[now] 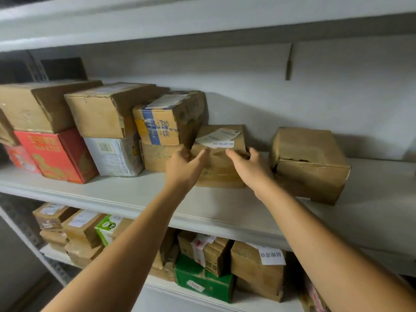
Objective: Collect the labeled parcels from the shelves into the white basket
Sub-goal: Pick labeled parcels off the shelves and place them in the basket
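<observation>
You are reaching up with both bare arms to a labeled parcel [221, 167], a worn brown cardboard box standing on the middle shelf [135, 190] of a white rack. On its top lies a white shipping label [219, 136] with a smaller white strip [222, 144] of black Chinese characters below it; they appear upside down and cannot be read. Your left hand [183, 168] grips the parcel's left edge, thumb on the front face and fingers curled round the side. Your right hand [251, 168] grips the right edge, thumb on the top front rim and fingers wrapped round the corner. So the parcel sits between your hands, touching both. Just to its right stands a plain brown box [310, 161]. To its left, stacked on another box, is a box with a blue band [162, 129] and cursive blue lettering, too blurred to read. Farther left is a red carton [51, 154] with yellow print. The lower shelf [162, 298] holds more boxes, among them a green carton [202, 280] with a small white tag.
</observation>
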